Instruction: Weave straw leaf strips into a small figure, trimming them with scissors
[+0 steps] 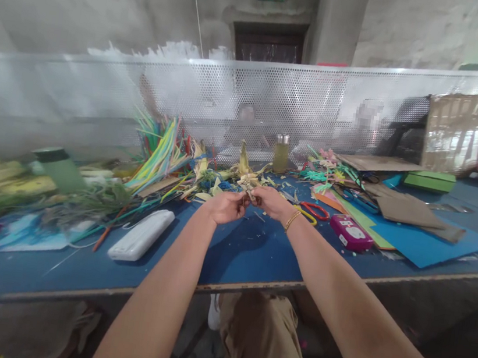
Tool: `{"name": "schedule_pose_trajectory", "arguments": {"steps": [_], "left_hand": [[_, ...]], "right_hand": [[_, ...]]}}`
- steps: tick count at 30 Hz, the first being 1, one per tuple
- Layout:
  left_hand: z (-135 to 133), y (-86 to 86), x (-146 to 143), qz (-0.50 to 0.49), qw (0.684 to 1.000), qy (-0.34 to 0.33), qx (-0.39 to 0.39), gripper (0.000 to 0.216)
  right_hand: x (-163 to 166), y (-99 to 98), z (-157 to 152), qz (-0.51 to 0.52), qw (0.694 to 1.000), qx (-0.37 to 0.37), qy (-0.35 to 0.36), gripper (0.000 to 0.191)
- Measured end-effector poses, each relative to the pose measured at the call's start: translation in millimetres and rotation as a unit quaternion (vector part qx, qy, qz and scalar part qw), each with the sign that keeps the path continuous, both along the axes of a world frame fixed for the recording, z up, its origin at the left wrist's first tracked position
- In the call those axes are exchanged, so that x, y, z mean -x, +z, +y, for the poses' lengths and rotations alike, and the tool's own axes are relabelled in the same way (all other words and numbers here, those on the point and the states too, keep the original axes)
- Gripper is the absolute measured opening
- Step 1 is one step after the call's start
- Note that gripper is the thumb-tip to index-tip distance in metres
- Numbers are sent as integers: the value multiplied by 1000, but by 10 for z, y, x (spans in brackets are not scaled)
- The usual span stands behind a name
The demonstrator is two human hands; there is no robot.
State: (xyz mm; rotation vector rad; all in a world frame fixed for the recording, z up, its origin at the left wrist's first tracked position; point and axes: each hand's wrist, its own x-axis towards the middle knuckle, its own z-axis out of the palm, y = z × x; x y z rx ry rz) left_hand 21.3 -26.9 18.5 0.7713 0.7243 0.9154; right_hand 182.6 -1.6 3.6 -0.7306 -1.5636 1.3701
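Note:
My left hand (226, 207) and my right hand (270, 202) meet above the blue table, fingertips pinched together. Between them is a small brown, dry-looking piece (251, 197), mostly covered by my fingers; its kind cannot be made out. A gold bracelet (291, 220) circles my right wrist. Just beyond my hands lies a heap of pale dry husk-like strips (248, 175) with blue tangled strands (209, 180) on its left. Scissors with red and yellow handles (314, 211) rest to the right of my right hand.
Left stand a bundle of coloured pipe cleaners (160, 154), a white power bank (142, 235) and a green tumbler (59, 169). Right lie a purple box (350, 233), coloured sheets (437, 243) and cardboard pieces (407, 207). Behind are a bottle (281, 155) and a perforated metal screen (276, 99).

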Motion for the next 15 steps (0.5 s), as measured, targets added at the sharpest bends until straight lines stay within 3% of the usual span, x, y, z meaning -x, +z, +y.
{"name": "schedule_pose_trajectory", "arguments": {"steps": [3,6,10,15], "left_hand": [[-10,11,3,23,1000,19,-5,5],[9,-24,-52,84,993,78,-28,8],[51,-118,-121,182,964,157,-112,20],[111,-189,-128,253,926,231,-160,28]], "right_hand": [[-13,4,8,9,1000,8,4,15],[-10,-20,49,-11,999,-21,-43,15],[16,-84,118,-63,990,-64,-109,14],[47,-134,153,-85,986,-69,-129,13]]}}
